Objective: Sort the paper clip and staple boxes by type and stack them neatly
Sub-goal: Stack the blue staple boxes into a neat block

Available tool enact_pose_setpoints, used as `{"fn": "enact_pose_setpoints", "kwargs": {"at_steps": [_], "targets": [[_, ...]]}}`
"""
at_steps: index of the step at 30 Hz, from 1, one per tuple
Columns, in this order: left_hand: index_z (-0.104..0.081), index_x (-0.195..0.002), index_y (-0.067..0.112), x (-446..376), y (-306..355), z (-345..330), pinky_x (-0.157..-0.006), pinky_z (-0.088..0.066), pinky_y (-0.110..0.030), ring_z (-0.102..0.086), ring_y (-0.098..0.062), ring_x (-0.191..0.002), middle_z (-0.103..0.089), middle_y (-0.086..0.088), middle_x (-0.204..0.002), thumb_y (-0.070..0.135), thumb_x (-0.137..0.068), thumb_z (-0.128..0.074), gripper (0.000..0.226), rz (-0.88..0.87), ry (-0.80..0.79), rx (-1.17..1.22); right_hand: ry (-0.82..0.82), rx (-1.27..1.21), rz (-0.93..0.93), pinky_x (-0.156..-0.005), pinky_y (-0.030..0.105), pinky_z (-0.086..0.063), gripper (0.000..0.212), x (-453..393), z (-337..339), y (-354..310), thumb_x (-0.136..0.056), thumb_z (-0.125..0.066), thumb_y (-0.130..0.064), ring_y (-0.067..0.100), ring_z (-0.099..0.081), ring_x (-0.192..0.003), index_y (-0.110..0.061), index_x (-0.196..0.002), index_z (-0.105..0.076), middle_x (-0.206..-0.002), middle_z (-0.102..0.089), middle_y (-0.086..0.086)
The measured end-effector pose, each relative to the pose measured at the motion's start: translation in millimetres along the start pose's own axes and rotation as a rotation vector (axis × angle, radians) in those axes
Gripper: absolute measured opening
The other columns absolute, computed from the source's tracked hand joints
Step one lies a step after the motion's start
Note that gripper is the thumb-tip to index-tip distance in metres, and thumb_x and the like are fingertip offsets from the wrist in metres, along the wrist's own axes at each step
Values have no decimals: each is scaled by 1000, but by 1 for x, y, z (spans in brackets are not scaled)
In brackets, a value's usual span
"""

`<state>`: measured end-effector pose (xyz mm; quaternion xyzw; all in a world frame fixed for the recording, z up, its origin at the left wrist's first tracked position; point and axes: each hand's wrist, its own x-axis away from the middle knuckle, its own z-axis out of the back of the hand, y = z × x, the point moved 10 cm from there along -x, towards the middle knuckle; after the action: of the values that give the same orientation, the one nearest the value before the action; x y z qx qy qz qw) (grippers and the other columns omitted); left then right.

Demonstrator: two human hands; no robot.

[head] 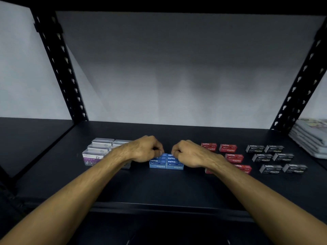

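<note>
The left hand (145, 149) and the right hand (187, 152) are curling their fingers down onto the far top of the blue staple boxes (166, 162), one at each side, fingertips pinching the topmost boxes. The blue boxes are sitting in a tight block, two columns wide, at the middle of the dark shelf (159, 188). Left of the left hand, the clear paper clip boxes (99, 151) are standing grouped in rows, partly hidden by the forearm. Right of the right hand, the red staple boxes (231, 154) are lying loosely spaced, and farther right the black staple boxes (276, 158) are lying in three pairs. A pile of folded papers (309, 137) is resting at the far right edge.
</note>
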<state>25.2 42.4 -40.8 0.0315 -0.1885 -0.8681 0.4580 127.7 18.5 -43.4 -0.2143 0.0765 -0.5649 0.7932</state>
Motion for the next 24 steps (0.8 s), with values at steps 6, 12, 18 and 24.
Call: {"fn": "enact_pose_setpoints", "kwargs": {"at_steps": [6,12,18,24], "targets": [[-72,-108,23,2,0,1,-90,-52,-29,-65,-7,-96,-72,10,-103,25,-98,-53,22,0,1,-15,-6,-5,5,-53,20,-35,31,1,-1,0,-102,-41,-19,4,-52,-64,-25,-76,-58,-75,-59,-8],[-72,-107,21,4,1,1,-85,-50,-25,-64,-7,-94,-71,9,-102,23,-99,-52,22,-4,0,-7,-28,2,-45,-75,34,-55,40,1,-4,7,-91,-52,-59,10,-64,-84,-26,-107,-68,-97,-68,-5],[-69,-110,28,8,3,0,-82,-49,-26,-63,-7,-92,-69,12,-101,39,-97,-54,23,19,-27,34,-57,92,-6,-76,36,-56,53,5,-8,3,-70,-76,-59,12,-62,-84,-25,-109,-66,-98,-63,-6],[-60,-120,32,11,4,-12,-83,-52,-31,-61,-10,-93,-64,11,-106,44,-76,-78,49,42,-106,-21,-27,138,26,-62,29,-50,41,3,-9,2,-77,-79,-43,13,-61,-78,-21,-108,-65,-96,-61,-4]]}}
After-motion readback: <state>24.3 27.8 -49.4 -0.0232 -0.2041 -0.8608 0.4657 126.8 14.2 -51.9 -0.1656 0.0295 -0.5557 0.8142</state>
